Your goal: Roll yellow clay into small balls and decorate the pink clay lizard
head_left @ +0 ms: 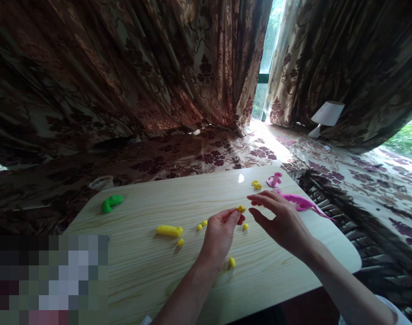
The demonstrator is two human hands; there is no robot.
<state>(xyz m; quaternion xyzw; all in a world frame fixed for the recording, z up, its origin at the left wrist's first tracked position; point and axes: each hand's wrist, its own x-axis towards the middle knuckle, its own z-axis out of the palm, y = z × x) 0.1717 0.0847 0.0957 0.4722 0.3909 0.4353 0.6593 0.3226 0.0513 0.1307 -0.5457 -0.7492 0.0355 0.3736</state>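
Between the thumb and fingertips of my left hand (221, 230) is pinched a small piece of yellow modelling clay (240, 209). My right hand (280, 219) hovers just to its right, thumb and fingers apart, holding nothing. Below the hands, a little yellow clay ball (245, 226) lies on the table, and a larger yellow ball (232, 262) sits nearer to me. Left of my left hand are two small balls (202, 225), a thick yellow clay roll (169, 231) and another ball (180, 243) beside the roll.
The pale wooden table (141, 275) has a curled green clay piece (111, 203) at its far left. Flattened yellow clay (256, 185), a pink mushroom-like piece (274, 180) and a long pink piece (303, 202) lie at the far right. A white lamp (328, 113) stands beyond, before patterned curtains.
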